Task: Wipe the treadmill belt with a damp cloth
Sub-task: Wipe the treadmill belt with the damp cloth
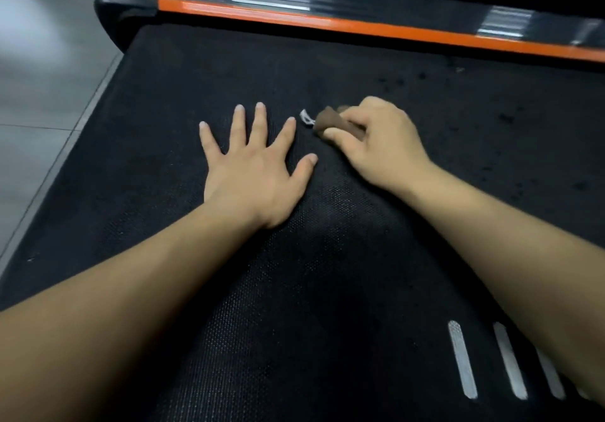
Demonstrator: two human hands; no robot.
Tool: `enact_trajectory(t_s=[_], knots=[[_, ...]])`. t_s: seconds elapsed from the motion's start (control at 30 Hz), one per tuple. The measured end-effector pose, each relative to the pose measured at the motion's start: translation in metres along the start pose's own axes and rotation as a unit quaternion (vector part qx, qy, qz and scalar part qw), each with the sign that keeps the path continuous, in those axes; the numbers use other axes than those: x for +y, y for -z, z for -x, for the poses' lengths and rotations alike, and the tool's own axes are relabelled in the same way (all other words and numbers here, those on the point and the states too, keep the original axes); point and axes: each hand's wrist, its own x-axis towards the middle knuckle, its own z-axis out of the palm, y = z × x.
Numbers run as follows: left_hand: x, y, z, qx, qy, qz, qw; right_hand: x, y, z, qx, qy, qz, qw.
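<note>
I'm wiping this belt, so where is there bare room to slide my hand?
Bare black textured treadmill belt lies between the flat left hand and the orange side rail, and nearer the camera beside the grey stripes. Crowded mid-belt: the right hand grips the crumpled brown cloth close beside the left hand.

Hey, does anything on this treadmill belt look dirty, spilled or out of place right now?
Yes: dark blotches speckle the belt toward the right, near the orange rail, beyond the cloth gripped by the right hand. Whether damp or dirt, I cannot tell.
</note>
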Motion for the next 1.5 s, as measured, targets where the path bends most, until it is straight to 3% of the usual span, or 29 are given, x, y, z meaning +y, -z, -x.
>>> enact_trajectory(t_s=[0.07,0.2,0.33,0.4,0.43,0.53,0.57,0.73,0.8,0.93,1.13,1.3,1.43,1.5], knots=[[0.000,0.000,0.001,-0.003,-0.002,0.000,1.000,0.018,0.002,-0.021,0.021,-0.007,0.041,0.999],[0.000,0.000,0.001,0.001,-0.005,0.005,1.000,0.047,0.007,-0.074,0.066,-0.173,0.039,0.982],[0.000,0.000,0.001,0.000,-0.003,0.002,1.000,0.002,-0.011,-0.036,0.012,-0.011,-0.003,1.000],[0.001,0.000,0.001,-0.003,-0.006,0.006,1.000,0.005,-0.009,-0.033,-0.019,0.029,-0.010,0.999],[0.000,0.000,0.001,-0.004,-0.008,0.009,1.000,0.013,-0.008,-0.046,0.000,0.024,0.011,1.000],[0.001,0.001,0.001,-0.006,-0.007,0.016,1.000,0.039,-0.005,-0.097,0.061,-0.123,0.018,0.990],[0.001,0.001,0.000,-0.006,-0.007,0.014,1.000,0.038,-0.009,-0.101,0.072,-0.137,0.027,0.988],[0.001,0.001,-0.001,-0.006,-0.006,0.012,1.000,0.010,-0.016,-0.061,-0.009,0.030,-0.029,0.999],[0.001,0.002,0.000,-0.004,-0.008,0.013,1.000,0.027,-0.013,-0.081,0.011,0.008,-0.002,1.000],[0.002,0.001,0.000,0.001,-0.005,0.008,1.000,0.054,-0.016,-0.129,0.080,-0.163,0.020,0.983],[0.001,0.001,0.001,0.010,-0.008,0.002,1.000,0.032,-0.018,-0.111,-0.013,-0.020,-0.008,1.000],[0.002,0.000,0.003,0.014,-0.008,0.001,1.000,0.051,-0.019,-0.149,0.069,-0.174,0.038,0.982],[0.004,0.000,0.003,0.047,-0.026,-0.007,0.999,0.026,-0.034,-0.131,0.035,-0.058,0.002,0.998],[0.005,0.000,0.005,0.057,-0.052,-0.001,0.997,0.036,-0.027,-0.132,0.019,-0.062,0.024,0.998]])
